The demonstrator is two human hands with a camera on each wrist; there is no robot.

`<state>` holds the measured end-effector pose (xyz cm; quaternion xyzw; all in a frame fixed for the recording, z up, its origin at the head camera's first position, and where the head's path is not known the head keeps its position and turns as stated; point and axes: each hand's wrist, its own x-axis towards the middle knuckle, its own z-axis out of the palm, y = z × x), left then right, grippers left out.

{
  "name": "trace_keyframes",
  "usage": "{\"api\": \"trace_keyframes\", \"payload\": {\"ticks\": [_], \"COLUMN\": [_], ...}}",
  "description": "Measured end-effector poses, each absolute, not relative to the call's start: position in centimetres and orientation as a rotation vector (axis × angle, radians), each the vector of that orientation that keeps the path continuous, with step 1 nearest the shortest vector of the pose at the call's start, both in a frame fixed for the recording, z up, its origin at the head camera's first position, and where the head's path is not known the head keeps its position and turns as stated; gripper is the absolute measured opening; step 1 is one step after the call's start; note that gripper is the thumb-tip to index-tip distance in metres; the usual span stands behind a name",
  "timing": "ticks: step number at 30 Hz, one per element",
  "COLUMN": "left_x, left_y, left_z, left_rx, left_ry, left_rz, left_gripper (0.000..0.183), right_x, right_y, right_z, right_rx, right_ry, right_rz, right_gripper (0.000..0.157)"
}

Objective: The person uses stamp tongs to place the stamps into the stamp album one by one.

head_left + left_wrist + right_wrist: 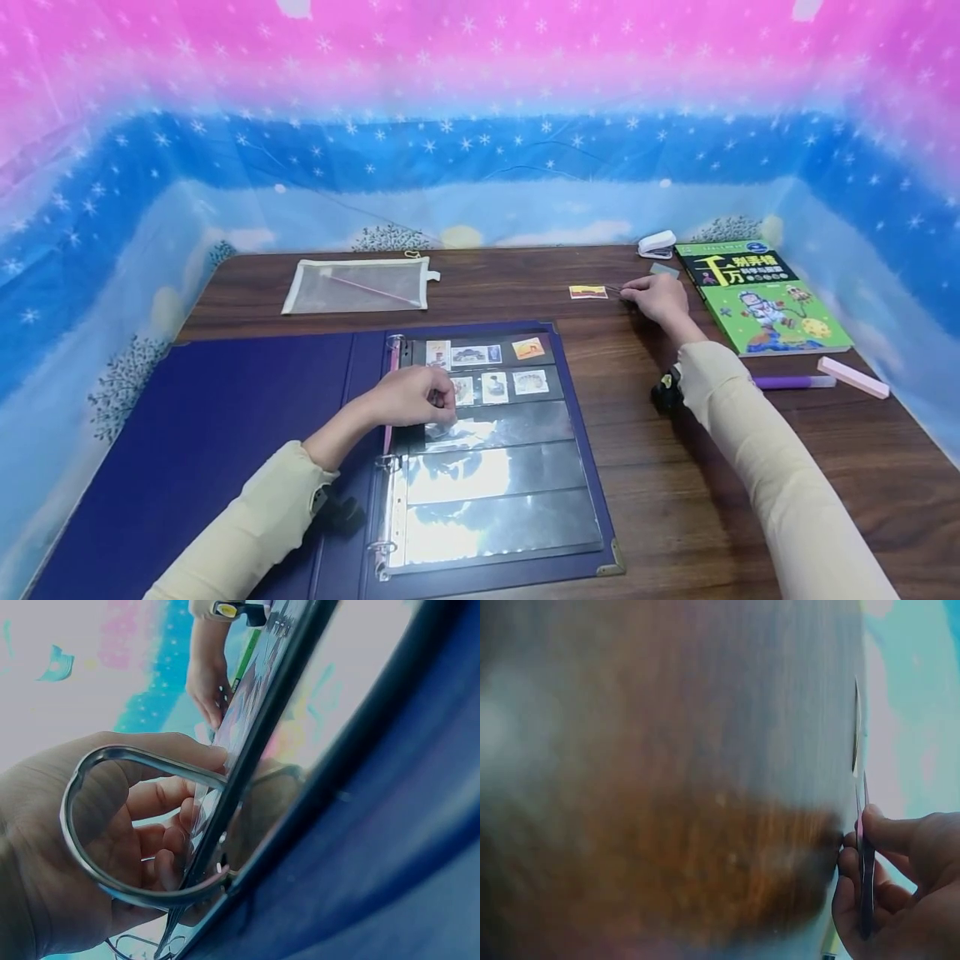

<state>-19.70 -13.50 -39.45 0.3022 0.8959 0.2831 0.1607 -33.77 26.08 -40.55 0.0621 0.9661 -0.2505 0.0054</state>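
A dark blue ring binder [255, 417] lies spread on the table, with a black stamp page of clear pockets [517, 475] on its right side. Several stamps [531, 382] fill the page's top two rows. My left hand [408, 396] is over the left part of the page, below the second row. Its thumb and curled fingers pinch a clear pocket strip [201, 814] beside a metal ring [71, 817]. Past the binder's far right corner, my right hand [660, 298] grips metal tweezers [866, 877]. Their tips point at a red and yellow stamp [588, 292]; contact is unclear.
A mesh zip pouch [360, 287] lies behind the binder. At the right are a white stapler [656, 244], a green book [772, 308], a purple pen [795, 382] and a pale pink bar [853, 377]. A small bluish piece [664, 270] lies behind my right hand.
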Motion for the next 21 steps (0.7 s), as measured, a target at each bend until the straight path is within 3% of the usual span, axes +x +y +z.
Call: {"api": "trace_keyframes", "payload": {"ticks": [21], "left_x": [-19.69], "left_y": [-13.7], "left_z": [-39.47], "left_rx": [0.887], "left_ry": [2.551], "left_rz": [0.817], "left_gripper": [0.01], "right_x": [-33.98], "right_y": [26.09], "right_z": [-40.5], "right_rx": [0.149], "right_ry": [3.019], "right_rz": [-0.725], "right_gripper": [0.03]}}
